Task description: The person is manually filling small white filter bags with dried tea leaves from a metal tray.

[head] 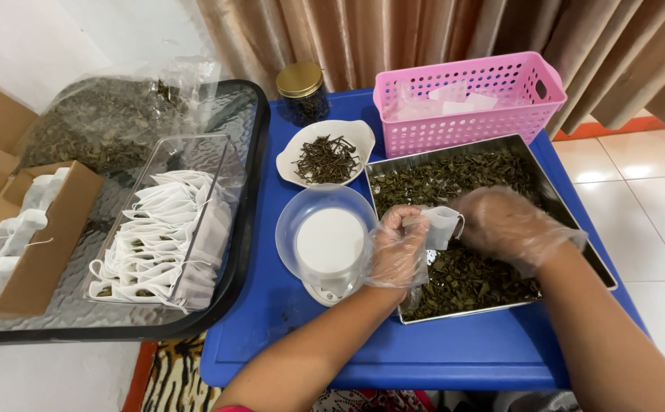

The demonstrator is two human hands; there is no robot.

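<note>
Both my hands wear thin clear plastic gloves. My left hand (395,248) pinches the edge of a small white filter bag (441,226) and holds it over a metal tray (500,307) of dried dark green leaves (462,275). My right hand (509,226) is at the bag's other side, fingers curled at its mouth, just above the leaves. Whether it holds leaves is hidden by the glove.
A small white scale with a clear bowl (326,240) stands left of the metal tray. Behind it are a white dish of dark twigs (325,156), a gold-lidded jar (302,93) and a pink basket (470,99). At left are a clear box of filled bags (166,229) and a cardboard box (20,236).
</note>
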